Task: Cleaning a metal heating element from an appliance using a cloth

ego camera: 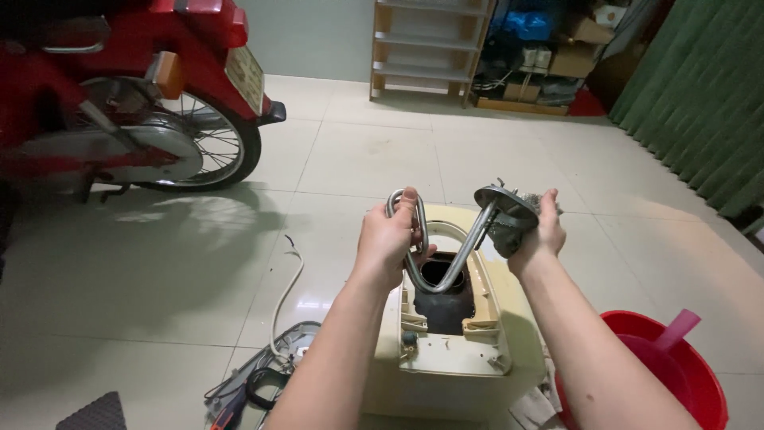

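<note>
The left hand point(387, 236) is closed on the bent tube of the metal heating element point(458, 239); the right hand point(541, 227) grips its round flange. The element is just above the opening of the cream heater body point(450, 358). It seems wise to keep it level and centred over that opening.

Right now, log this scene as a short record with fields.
Left hand: grips the looped end of the metal heating element
Right hand: holds the element's round flange
Below the hands: cream appliance casing with a dark round opening
Floor, left: white cable, red motorbike
Floor, right: red bucket with a pink scoop
Background: shelf rack, green curtain
</note>
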